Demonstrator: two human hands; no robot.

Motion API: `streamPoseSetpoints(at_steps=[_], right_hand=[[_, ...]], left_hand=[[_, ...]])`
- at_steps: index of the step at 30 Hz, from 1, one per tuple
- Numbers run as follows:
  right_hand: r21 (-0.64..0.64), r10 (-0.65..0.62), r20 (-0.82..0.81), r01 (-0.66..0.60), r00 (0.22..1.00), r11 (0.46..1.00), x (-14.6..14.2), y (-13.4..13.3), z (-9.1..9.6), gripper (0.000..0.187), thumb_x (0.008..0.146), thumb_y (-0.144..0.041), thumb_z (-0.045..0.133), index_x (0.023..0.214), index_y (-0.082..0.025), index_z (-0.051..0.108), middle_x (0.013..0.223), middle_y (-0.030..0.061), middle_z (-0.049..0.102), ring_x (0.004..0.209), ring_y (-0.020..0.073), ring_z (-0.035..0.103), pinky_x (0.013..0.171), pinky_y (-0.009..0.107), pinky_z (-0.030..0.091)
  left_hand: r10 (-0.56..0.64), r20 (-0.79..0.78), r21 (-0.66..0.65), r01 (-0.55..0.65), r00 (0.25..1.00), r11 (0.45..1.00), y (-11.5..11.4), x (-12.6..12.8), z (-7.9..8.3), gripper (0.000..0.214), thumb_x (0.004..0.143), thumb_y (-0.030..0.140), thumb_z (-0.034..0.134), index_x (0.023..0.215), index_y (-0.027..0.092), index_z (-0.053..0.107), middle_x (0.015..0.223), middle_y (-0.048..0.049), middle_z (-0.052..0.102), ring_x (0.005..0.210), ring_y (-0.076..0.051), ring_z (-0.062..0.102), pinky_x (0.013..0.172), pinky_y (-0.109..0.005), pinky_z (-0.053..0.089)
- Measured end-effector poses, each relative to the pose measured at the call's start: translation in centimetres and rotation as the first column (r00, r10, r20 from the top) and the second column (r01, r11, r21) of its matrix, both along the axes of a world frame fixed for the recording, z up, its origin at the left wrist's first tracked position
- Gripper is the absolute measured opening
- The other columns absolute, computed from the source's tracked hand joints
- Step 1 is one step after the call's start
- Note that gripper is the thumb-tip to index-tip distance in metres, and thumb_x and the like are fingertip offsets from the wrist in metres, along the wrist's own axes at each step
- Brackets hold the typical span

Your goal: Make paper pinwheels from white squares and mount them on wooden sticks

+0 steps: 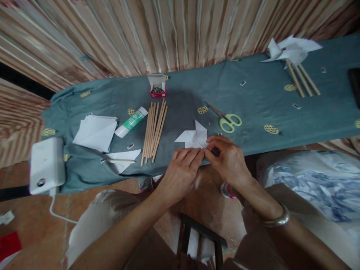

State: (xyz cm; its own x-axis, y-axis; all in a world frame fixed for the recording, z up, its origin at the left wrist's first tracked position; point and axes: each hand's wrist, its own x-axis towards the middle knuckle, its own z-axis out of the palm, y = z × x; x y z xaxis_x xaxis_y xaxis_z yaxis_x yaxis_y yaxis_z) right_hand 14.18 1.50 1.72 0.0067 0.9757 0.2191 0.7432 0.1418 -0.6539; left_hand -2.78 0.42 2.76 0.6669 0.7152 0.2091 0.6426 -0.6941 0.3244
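Note:
A folded white paper pinwheel [194,137] lies near the front edge of a long board covered in grey-blue cloth [253,97]. My left hand [181,170] rests on its near edge with the fingers laid flat and close together. My right hand [226,157] pinches the paper's near corner, fingers curled; something dark shows under its fingers but I cannot make it out. A bundle of wooden sticks [154,131] lies just left of the pinwheel.
Green-handled scissors [228,119] lie to the right, a glue tube [131,121] and a stack of white paper squares [95,132] to the left. A red box of pins [158,87] sits at the back. Finished pinwheels on sticks [295,56] lie far right. A white box [46,165] sits at the left end.

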Motion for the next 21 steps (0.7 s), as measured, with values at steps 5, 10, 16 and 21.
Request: streamPoseSetpoints(at_steps=[5, 10, 16, 21], right_hand=[[-0.005, -0.004, -0.009, 0.004, 1.0, 1.0, -0.03, 0.07, 0.0, 0.012, 0.079, -0.017, 0.059, 0.068, -0.021, 0.059, 0.091, 0.0103, 0.07, 0.092, 0.0265, 0.066, 0.085, 0.043, 0.052], [0.006, -0.008, 0.007, 0.008, 1.0, 1.0, -0.02, 0.12, -0.14, 0.011, 0.079, -0.018, 0.06, 0.069, -0.022, 0.06, 0.091, 0.0097, 0.07, 0.091, 0.0262, 0.066, 0.086, 0.042, 0.052], [0.011, -0.006, 0.007, 0.006, 1.0, 1.0, -0.04, 0.08, -0.16, 0.012, 0.079, -0.018, 0.058, 0.068, -0.022, 0.06, 0.089, 0.0093, 0.07, 0.091, 0.0258, 0.066, 0.085, 0.042, 0.052], [0.015, -0.004, 0.03, 0.003, 1.0, 1.0, -0.08, 0.06, -0.12, 0.011, 0.08, -0.018, 0.058, 0.07, -0.021, 0.061, 0.091, 0.0109, 0.07, 0.091, 0.0264, 0.066, 0.085, 0.043, 0.052]], left_hand=[[-0.001, 0.002, 0.019, 0.001, 1.0, 1.0, 0.03, 0.01, -0.02, 0.038, 0.091, 0.014, 0.051, 0.127, 0.004, 0.051, 0.125, -0.017, 0.063, 0.113, -0.027, 0.055, 0.092, -0.043, 0.045], [0.001, -0.016, 0.011, -0.001, 1.0, 1.0, 0.11, 0.07, 0.02, 0.038, 0.091, 0.014, 0.05, 0.128, 0.005, 0.051, 0.123, -0.0171, 0.063, 0.113, -0.027, 0.054, 0.092, -0.043, 0.045], [0.0, -0.013, 0.025, 0.001, 1.0, 1.0, 0.19, 0.13, -0.09, 0.037, 0.091, 0.015, 0.05, 0.127, 0.004, 0.051, 0.122, -0.0171, 0.064, 0.112, -0.027, 0.054, 0.091, -0.043, 0.046], [-0.001, -0.021, 0.008, 0.001, 1.0, 1.0, 0.17, 0.15, 0.0, 0.038, 0.091, 0.015, 0.051, 0.127, 0.005, 0.051, 0.123, -0.0172, 0.063, 0.113, -0.027, 0.054, 0.092, -0.043, 0.045]])
